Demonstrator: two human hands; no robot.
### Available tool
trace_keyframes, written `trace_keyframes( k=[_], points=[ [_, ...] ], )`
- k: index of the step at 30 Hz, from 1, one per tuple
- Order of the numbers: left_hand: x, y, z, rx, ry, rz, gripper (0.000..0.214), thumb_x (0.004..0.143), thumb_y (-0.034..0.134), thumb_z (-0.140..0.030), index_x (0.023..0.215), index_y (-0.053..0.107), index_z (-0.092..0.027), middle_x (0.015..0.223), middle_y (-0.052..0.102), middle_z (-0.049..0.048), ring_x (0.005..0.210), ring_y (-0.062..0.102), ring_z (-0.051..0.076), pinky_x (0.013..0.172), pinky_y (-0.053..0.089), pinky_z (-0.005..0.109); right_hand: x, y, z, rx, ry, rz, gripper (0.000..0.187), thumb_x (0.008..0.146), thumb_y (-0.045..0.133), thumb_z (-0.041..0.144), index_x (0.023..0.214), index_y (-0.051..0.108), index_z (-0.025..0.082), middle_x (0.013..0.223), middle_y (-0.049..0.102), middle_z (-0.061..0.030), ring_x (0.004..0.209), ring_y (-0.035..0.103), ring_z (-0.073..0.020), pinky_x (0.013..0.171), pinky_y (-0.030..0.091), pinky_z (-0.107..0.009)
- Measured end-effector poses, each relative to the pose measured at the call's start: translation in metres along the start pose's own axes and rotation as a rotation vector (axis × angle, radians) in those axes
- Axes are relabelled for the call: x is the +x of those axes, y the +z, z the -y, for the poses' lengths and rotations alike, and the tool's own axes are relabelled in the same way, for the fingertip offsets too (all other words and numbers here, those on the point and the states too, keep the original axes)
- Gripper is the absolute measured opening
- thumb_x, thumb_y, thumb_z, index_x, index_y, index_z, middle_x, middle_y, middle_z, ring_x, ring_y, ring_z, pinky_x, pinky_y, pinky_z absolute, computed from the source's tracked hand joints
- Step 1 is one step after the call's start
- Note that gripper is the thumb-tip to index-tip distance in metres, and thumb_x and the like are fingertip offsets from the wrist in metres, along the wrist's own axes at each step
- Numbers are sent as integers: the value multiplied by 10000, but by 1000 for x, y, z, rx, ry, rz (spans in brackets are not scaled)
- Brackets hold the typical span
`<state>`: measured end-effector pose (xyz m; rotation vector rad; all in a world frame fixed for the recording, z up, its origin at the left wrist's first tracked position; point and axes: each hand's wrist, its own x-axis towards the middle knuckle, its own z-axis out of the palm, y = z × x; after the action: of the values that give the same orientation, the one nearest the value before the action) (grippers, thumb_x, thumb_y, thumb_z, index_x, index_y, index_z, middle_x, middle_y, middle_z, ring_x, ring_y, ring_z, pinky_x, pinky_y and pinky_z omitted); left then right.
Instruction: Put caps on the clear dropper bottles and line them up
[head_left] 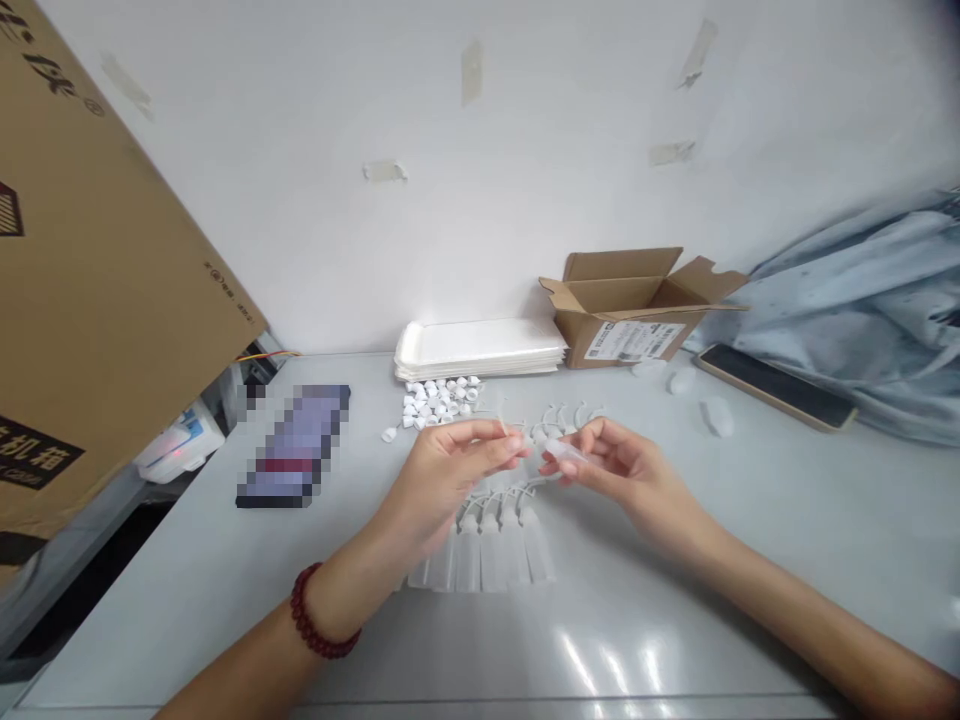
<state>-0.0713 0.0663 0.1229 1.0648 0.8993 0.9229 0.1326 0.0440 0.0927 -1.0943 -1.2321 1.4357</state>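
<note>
My right hand [615,460] pinches a small translucent plastic tube [564,450] between thumb and fingers, its narrow end toward my other hand. Just left of it, my left hand [465,450] is closed in a pinch; whatever is between its fingertips is too small to make out. Below my hands several translucent tubes with thin looped cords [491,555] lie side by side in a row, partly covered by my left hand. More cord loops [570,412] show behind my hands. A pile of small white caps [442,400] sits beyond my left hand.
Behind the caps lies a stack of white flat packs [487,345], beside an open cardboard box [626,310]. On the right are loose clear pieces [716,416], a dark phone [776,385] and blue cloth [862,290]. A pixelated device [296,445] and large carton [112,250] stand left.
</note>
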Motion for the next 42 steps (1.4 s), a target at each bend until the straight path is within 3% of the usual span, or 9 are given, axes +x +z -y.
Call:
trace_keyframes(
  k=[5,10,14,19,27,32,35,38,42],
  points=[
    [-2,4,5,31,-23,74,88,745,754,-263,772,744,-179,801,680,-6,794,599,92,780,459,209,-2,7,-1,72,-21,94,273,781,733,253,774,464,208,849,659,26,795,615,-99,733,453,-222],
    [-4,7,8,109,-7,70,98,752,747,-274,805,748,-192,760,700,0,717,619,105,686,487,215,-6,11,-5,116,-19,159,261,780,734,244,810,477,207,840,636,24,772,613,-101,680,437,-222],
    [-5,9,10,177,60,80,75,774,723,-251,795,744,-182,730,681,1,671,610,101,632,483,207,-6,11,-5,148,-30,191,248,790,725,223,861,488,210,860,652,15,813,632,-115,727,448,-246],
    [-3,8,12,247,155,115,78,785,710,-244,785,747,-175,783,668,21,717,614,115,641,486,217,-8,9,-4,157,-23,195,250,801,714,225,900,485,217,870,682,5,828,638,-119,749,444,-256],
    [-4,10,15,276,102,135,155,767,716,-295,841,717,-158,872,639,46,734,641,165,699,531,311,-11,9,-3,113,-19,211,228,821,689,242,943,497,230,878,709,5,833,664,-128,787,471,-271],
    [-5,10,16,371,106,129,152,820,653,-317,842,686,-170,834,645,39,803,620,173,727,511,299,-14,9,-2,-101,-39,193,254,855,639,308,1074,537,229,917,721,-27,874,670,-164,788,500,-294],
    [-5,10,16,342,99,133,155,843,622,-318,849,670,-170,835,642,35,785,609,156,706,497,278,-16,6,0,-353,-181,167,308,873,609,302,1170,545,245,980,710,-36,925,659,-183,818,504,-318],
    [-5,10,17,361,85,102,180,832,635,-345,894,661,-178,821,644,28,774,601,150,658,481,255,-18,3,0,-558,-322,96,289,873,606,286,1158,577,254,967,698,-28,836,653,-167,718,518,-289],
    [-6,10,17,551,123,-46,274,807,654,-342,1026,622,-181,891,649,43,770,610,160,637,488,270,-17,1,-4,-540,-276,44,250,873,606,310,1111,589,236,832,693,-12,743,658,-162,667,526,-287]
  ],
)
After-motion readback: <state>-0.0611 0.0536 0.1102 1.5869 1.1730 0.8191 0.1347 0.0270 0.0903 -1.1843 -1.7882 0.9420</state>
